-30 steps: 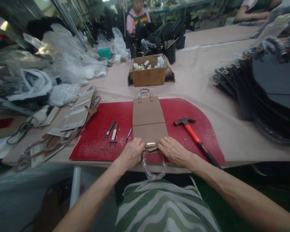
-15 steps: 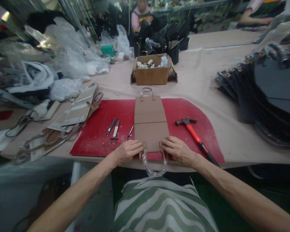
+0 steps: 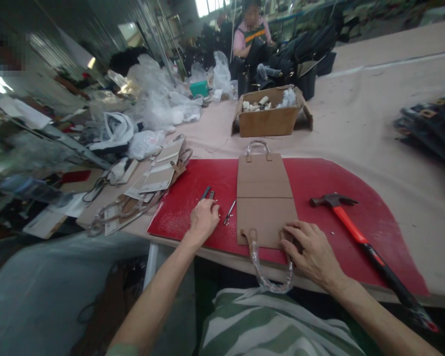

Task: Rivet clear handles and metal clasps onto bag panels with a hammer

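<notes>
A tan bag panel [image 3: 265, 212] lies flat, a crease across its middle. A plastic-wrapped handle [image 3: 270, 284] hangs off its near end over the table edge; another handle [image 3: 257, 144] sits at the far end. My right hand [image 3: 313, 249] grips the panel's near right corner at the handle base, thumb and fingers curled. To the left, my left hand [image 3: 204, 217] has its fingers closed over the pronged punch [image 3: 212, 195], which is mostly hidden beneath them. Beside it shows the end of a dark punch [image 3: 205, 192]. A thin metal tool [image 3: 229, 212] lies between hand and panel.
A red mat [image 3: 319, 178] lies under the work. On its right rests a claw hammer [image 3: 346, 222], handle over the near edge. Behind stands a cardboard box [image 3: 267, 121]; panels with handles [image 3: 159, 175] are piled left, dark pieces [image 3: 430, 123] right. A co-worker [image 3: 250, 37] sits beyond.
My left hand has let go of the panel's left handle base and moved left onto the punches. My right hand stays at the right corner. The view has turned left.
</notes>
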{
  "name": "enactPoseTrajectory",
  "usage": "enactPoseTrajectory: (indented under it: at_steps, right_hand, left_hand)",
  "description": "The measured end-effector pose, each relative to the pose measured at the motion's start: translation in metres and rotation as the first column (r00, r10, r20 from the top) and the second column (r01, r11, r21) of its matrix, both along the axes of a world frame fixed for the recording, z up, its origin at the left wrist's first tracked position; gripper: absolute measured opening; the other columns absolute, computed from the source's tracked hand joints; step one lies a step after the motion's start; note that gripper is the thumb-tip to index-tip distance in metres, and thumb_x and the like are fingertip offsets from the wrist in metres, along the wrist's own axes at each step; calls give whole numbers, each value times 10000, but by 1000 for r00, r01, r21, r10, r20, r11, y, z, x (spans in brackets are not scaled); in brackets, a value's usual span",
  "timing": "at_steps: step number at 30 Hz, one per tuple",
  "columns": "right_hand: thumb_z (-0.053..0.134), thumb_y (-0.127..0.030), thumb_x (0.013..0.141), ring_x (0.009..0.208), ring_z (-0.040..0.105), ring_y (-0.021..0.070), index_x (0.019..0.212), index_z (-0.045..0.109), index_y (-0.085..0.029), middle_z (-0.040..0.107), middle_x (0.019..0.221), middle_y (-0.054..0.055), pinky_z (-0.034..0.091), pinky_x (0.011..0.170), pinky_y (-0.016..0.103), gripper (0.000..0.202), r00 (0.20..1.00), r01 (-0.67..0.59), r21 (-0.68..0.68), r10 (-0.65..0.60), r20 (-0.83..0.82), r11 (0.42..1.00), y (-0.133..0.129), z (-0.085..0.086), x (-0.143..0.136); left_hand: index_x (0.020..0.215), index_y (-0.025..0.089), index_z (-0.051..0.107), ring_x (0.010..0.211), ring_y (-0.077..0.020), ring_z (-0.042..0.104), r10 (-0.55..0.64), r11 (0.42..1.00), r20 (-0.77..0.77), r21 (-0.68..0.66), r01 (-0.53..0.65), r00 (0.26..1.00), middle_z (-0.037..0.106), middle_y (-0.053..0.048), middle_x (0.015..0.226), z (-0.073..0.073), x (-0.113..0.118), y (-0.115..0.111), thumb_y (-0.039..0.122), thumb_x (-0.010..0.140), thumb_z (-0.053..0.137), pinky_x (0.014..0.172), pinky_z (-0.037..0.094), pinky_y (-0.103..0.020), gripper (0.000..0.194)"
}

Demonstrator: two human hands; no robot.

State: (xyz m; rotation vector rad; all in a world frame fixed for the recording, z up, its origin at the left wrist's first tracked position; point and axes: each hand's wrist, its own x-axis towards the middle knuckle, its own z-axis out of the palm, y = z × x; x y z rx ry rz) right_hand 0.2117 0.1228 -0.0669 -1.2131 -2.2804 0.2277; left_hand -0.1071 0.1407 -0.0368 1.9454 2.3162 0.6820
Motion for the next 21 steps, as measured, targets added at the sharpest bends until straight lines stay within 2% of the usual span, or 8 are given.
enactPoseTrajectory:
  at_steps: [3,7,11,16,21]
  right_hand:
    - [535,-315,899,1014,524,295,1055,652,-119,596,1150,171,441,860,461,276,999,16,-12,-16,28,1000,-2,0,-3]
    - [526,-288,908,1037,514,287,1066,642,-132,590,1155,155,433,880,451,251,999,34,-15,-34,6,999,-4,-1,-3]
    - [539,-271,901,1026,520,279,1068,637,-146,593,1152,140,436,872,439,230,999,39,12,-39,-16,999,-4,-5,-3]
    - [546,-268,895,1017,519,281,1075,632,-150,595,1151,138,432,871,445,231,998,57,22,-56,-20,998,-5,-6,-4]
    - [533,-263,902,1013,524,273,1078,629,-148,599,1150,135,423,875,443,231,998,60,0,-60,-19,998,-6,-3,-4]
  left_hand:
    - [911,195,723,868,-236,662,17,996,10,-88,-16,1000,712,-102,940,9,-4,16,315,871,551,778,486,-322,214]
    - [801,201,725,791,-228,665,-125,940,67,-313,139,990,731,-83,813,10,12,23,438,832,593,714,465,-303,273]
    - [805,193,707,811,-229,664,-133,891,-10,-438,115,991,732,-91,831,8,28,29,451,810,601,712,449,-299,279]
    - [764,183,690,835,-249,673,-127,865,-89,-498,67,988,729,-116,808,7,33,36,356,817,559,705,438,-304,223]
    - [795,195,689,809,-246,672,-115,901,-49,-425,84,992,725,-95,799,13,20,31,420,869,499,704,450,-309,303]
